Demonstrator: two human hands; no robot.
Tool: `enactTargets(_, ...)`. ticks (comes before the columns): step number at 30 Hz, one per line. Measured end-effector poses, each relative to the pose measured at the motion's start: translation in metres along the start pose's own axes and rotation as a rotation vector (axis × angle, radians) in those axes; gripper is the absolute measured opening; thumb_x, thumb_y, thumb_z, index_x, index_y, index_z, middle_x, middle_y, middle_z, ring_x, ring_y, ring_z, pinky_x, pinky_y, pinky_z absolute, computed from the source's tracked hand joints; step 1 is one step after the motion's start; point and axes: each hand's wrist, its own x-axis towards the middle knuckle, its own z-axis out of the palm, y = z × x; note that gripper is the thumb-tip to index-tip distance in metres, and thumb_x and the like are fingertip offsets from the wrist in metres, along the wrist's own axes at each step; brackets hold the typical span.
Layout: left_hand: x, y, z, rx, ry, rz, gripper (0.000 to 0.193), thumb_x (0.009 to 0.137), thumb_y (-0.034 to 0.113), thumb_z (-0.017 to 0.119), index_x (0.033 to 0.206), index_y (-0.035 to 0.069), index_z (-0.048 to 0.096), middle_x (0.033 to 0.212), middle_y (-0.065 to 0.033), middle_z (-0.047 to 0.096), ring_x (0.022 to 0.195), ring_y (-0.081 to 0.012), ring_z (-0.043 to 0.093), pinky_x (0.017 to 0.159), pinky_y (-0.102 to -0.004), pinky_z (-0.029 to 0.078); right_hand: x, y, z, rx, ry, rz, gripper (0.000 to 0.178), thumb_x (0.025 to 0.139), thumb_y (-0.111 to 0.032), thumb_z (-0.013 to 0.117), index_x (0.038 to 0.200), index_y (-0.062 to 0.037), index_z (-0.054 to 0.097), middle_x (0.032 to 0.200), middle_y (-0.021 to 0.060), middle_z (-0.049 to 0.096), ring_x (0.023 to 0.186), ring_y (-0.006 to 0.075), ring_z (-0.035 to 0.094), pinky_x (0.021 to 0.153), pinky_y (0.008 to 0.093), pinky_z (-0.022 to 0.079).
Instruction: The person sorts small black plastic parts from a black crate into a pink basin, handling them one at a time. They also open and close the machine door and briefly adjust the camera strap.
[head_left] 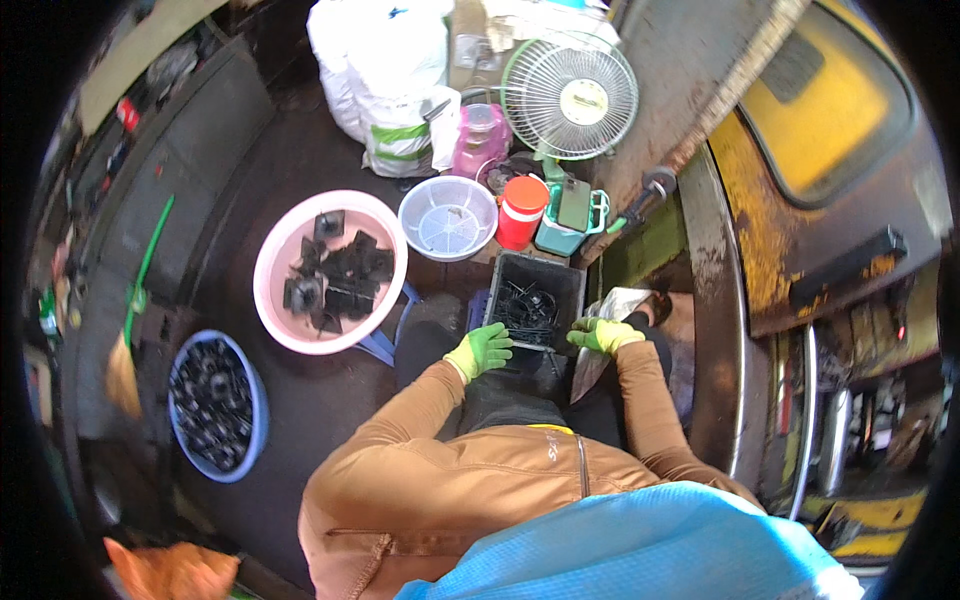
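Observation:
Between my knees stands a black crate [572, 275] holding thin black parts [527, 308]. At its near left corner is my left hand [482, 351] in a green and yellow glove, fingers stretched toward the crate and nothing visible in them. My right hand [607, 336], gloved alike, is by the crate's near right corner, its fingers reaching left, with no held thing showing. A pale sack [592, 372] lies on my right leg, just under and beside that hand. Small details of the black parts are too fine to make out.
To the left, a pink basin [275, 310] holds black pieces; farther left is a blue basin [262, 400] full of dark parts. Beyond the crate are a white strainer basket [432, 212], a red jug [518, 225], a teal box [560, 238] and a fan [540, 95]. Yellow machinery [770, 250] borders the right.

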Motion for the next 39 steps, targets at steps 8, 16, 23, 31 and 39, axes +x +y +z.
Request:
enactTargets(8, 0.002, 0.001, 0.008, 0.061, 0.128, -0.004, 0.04, 0.088, 0.041, 0.053, 0.11, 0.008, 0.056, 0.113, -0.0125, 0.059, 0.094, -0.0292, 0.059, 0.079, -0.0405, 0.048, -0.022, -0.004, -0.013, 0.09, 0.064, 0.024, 0.057, 0.081, -0.054, 0.053, 0.124, -0.0159, 0.055, 0.121, 0.0121, 0.058, 0.113, 0.0295, 0.054, 0.096, 0.0389, 0.039)
enactTargets(16, 0.006, -0.002, 0.009, 0.138, 0.162, -0.038, 0.037, 0.088, 0.039, 0.054, 0.111, 0.009, 0.057, 0.111, -0.011, 0.06, 0.09, -0.0285, 0.061, 0.073, -0.039, 0.051, -0.024, 0.006, -0.01, 0.095, 0.126, -0.034, 0.061, 0.079, -0.056, 0.053, 0.124, -0.015, 0.055, 0.119, 0.0107, 0.059, 0.111, 0.0292, 0.055, 0.092, 0.0403, 0.042)
enactTargets(23, 0.012, -0.004, 0.003, 0.157, 0.162, -0.053, 0.037, 0.088, 0.039, 0.054, 0.11, 0.01, 0.056, 0.112, -0.0117, 0.059, 0.094, -0.0307, 0.059, 0.077, -0.0421, 0.05, -0.033, 0.005, -0.015, 0.168, 0.085, -0.02, 0.063, 0.078, -0.056, 0.055, 0.125, -0.0135, 0.054, 0.121, 0.011, 0.058, 0.112, 0.0295, 0.054, 0.093, 0.0401, 0.041)
enactTargets(31, 0.009, -0.004, 0.003, 0.171, 0.156, -0.034, 0.044, 0.087, 0.041, 0.054, 0.117, 0.008, 0.054, 0.121, -0.0135, 0.055, 0.102, -0.0313, 0.056, 0.08, -0.0416, 0.048, -0.029, 0.006, -0.012, 0.109, 0.115, -0.011, 0.062, 0.077, -0.056, 0.055, 0.124, -0.0142, 0.055, 0.12, 0.0107, 0.059, 0.111, 0.0289, 0.055, 0.093, 0.0405, 0.041)
enactTargets(39, 0.008, -0.003, 0.006, 0.147, 0.159, -0.044, 0.038, 0.088, 0.04, 0.053, 0.111, 0.009, 0.056, 0.117, -0.012, 0.057, 0.097, -0.0296, 0.059, 0.077, -0.0393, 0.05, -0.026, 0.009, -0.008, 0.132, 0.164, -0.056, 0.057, 0.078, -0.054, 0.054, 0.121, -0.0168, 0.057, 0.114, 0.0109, 0.062, 0.107, 0.029, 0.057, 0.091, 0.0404, 0.043)
